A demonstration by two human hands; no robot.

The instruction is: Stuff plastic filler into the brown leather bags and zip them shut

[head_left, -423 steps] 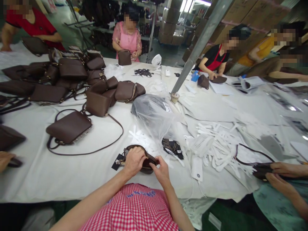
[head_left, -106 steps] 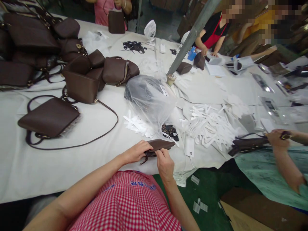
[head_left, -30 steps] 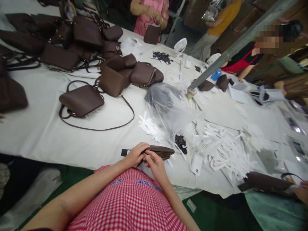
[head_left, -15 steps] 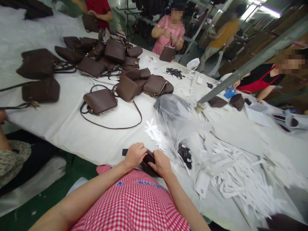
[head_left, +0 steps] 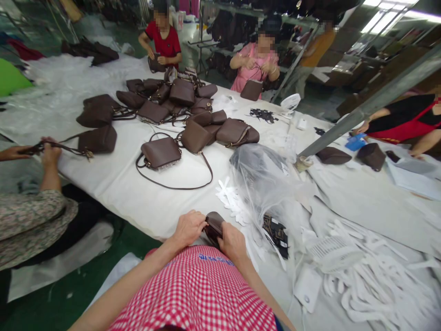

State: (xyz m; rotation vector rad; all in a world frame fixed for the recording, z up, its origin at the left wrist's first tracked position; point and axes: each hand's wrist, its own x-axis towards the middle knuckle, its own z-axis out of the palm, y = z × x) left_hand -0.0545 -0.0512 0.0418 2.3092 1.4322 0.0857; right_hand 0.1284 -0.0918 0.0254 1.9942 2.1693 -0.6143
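Close to my apron, at the table's near edge, I hold a small brown leather bag (head_left: 215,223) between both hands. My left hand (head_left: 190,227) grips its left side, fingers bent over the edge. On the opposite side my right hand (head_left: 233,240) is closed around it, thumb toward the middle. The bag's lower part is hidden by my hands and apron. Just right of my hands lie black printed tags (head_left: 276,235) and white paper strips (head_left: 231,202), partly beneath a clear plastic bag (head_left: 257,172) with dark contents.
A brown handbag (head_left: 161,152) with a looped strap lies ahead, before a heap of similar bags (head_left: 182,92). White strips (head_left: 372,276) and a small white fan (head_left: 332,253) are at right. A slanted metal pole (head_left: 365,110) crosses there. Co-workers handle bags around the table.
My view has swung left and up, so the table's things sit further right. The bag in my hands now shows more of its top. The left co-worker's hands have come into view holding a strap.
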